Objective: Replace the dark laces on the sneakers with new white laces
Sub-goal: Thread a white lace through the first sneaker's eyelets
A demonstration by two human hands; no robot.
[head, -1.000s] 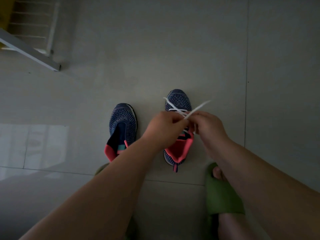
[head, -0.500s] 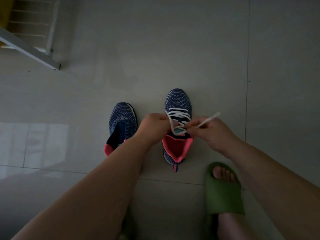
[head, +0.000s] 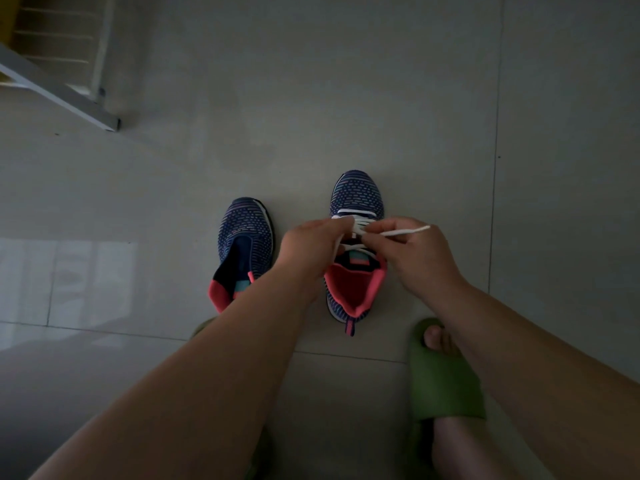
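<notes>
Hands (head: 363, 251) hide laced sneaker (head: 356, 199) beside slipper (head: 443, 386).

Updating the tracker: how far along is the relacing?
Done: the right-hand navy knit sneaker with the coral lining has white flat lace crossing its eyelets.
In hand: left hand and right hand each pinch that lace over the tongue, apparently tying it; one end pokes right.
Left: the left-hand matching sneaker shows no lace at all.

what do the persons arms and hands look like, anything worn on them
Both forearms are bare from the bottom of the frame up to the wrists, with no sleeves showing. The left hand and right hand wear no gloves, and no watch, bracelet or ring is visible in the dim light.
</notes>
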